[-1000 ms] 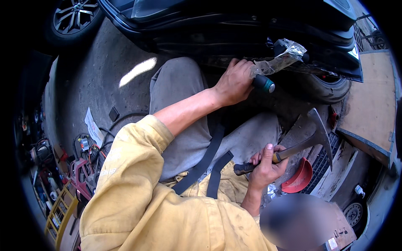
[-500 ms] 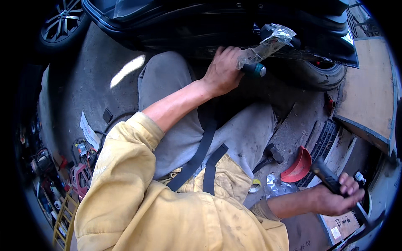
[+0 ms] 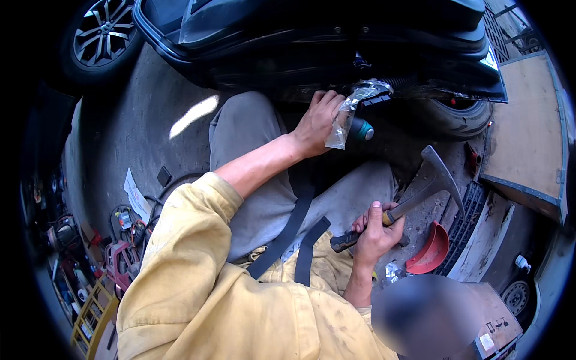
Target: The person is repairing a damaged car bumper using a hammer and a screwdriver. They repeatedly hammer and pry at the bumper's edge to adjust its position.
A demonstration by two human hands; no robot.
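My right hand (image 3: 377, 240) is wrapped round the handle of a hammer (image 3: 441, 174) with a long, curved, pointed metal head, raised over my right knee. The handle is black and yellow at the grip. My left hand (image 3: 318, 123) is closed round a dark cylindrical tool with a teal end (image 3: 362, 128), just below the lower edge of a dark car body (image 3: 258, 54). Its kind I cannot tell. A strip of crumpled clear plastic (image 3: 345, 123) lies across the tool beside my fingers and hides part of it.
A car wheel (image 3: 105, 33) stands at the far left, and a tyre (image 3: 459, 117) lies under the car. To the right are a wooden panel (image 3: 522, 120) and a red curved piece (image 3: 429, 249). Cables and tools crowd the left. A blurred round patch covers part of the lower right.
My right hand has swung the hammer from the lower right inward to my right knee, so its head now shows. My left hand with the tool sits slightly lower in view.
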